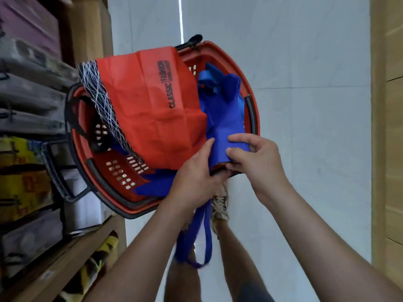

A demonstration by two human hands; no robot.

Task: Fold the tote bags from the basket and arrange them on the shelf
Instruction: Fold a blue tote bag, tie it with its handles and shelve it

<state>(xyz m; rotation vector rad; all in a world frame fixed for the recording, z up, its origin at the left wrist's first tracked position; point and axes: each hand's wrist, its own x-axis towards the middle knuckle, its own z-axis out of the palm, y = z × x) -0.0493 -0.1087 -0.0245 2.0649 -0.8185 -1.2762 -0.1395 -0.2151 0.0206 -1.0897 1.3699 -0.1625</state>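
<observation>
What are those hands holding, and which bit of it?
A blue tote bag. The left hand and right hand both grip its near end, just above where its straps hang down.

Floor [305,105] = pale grey-white tiles w/ thin joints; a bright, narrow light streak [180,16] runs down it at top centre. Left side: wooden shelf [72,253] unit, stacked w/ grey packs [28,99], yellow packs [19,171] below, purple boxes [28,20] up top. Right edge: light wood panel [390,149], vertical, w/ horizontal seams.
</observation>
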